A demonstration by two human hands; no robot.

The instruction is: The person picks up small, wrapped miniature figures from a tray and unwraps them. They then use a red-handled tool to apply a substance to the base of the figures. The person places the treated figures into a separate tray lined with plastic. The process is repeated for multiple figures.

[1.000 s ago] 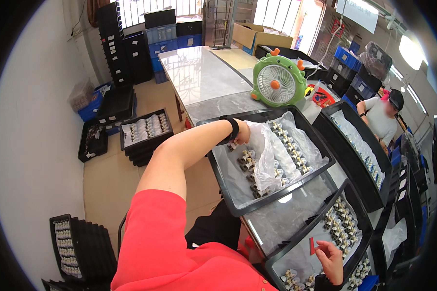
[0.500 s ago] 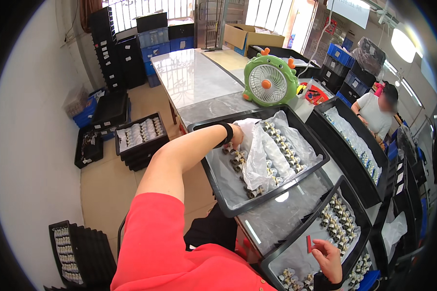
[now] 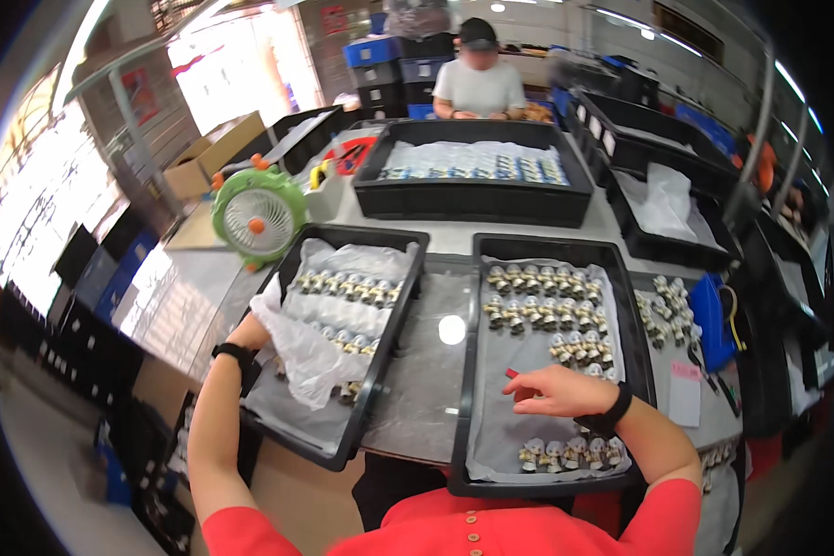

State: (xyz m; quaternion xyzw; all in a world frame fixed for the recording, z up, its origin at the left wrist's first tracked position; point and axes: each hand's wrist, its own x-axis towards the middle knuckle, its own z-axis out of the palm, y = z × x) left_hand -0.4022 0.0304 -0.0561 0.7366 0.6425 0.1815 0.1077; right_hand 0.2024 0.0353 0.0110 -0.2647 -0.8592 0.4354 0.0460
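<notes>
My left hand (image 3: 252, 332) is at the left side of the left black tray (image 3: 335, 456), closed at the edge of a thin white plastic sheet (image 3: 308, 357); the sheet partly hides its fingers. Rows of small white-and-gold figurines (image 3: 347, 287) lie in this tray, some covered by the sheet. Above the right black tray (image 3: 471, 389), my right hand (image 3: 561, 391) pinches a small red strip (image 3: 511, 373). Beyond that hand are several rows of similar figurines (image 3: 547, 310), and one more row (image 3: 573, 454) lies at the near end.
A green fan (image 3: 259, 218) stands beyond the left tray. Farther back is a large black tray (image 3: 473, 199) of blue-and-white pieces, with a person (image 3: 480, 83) behind it. Loose figurines (image 3: 667, 310), a blue bin (image 3: 711, 324) and a paper slip (image 3: 685, 398) lie at the right.
My view has swung to the right, bringing both trays to the middle. My left hand stays by the sheet in the left tray; the right still holds the red strip over the right tray.
</notes>
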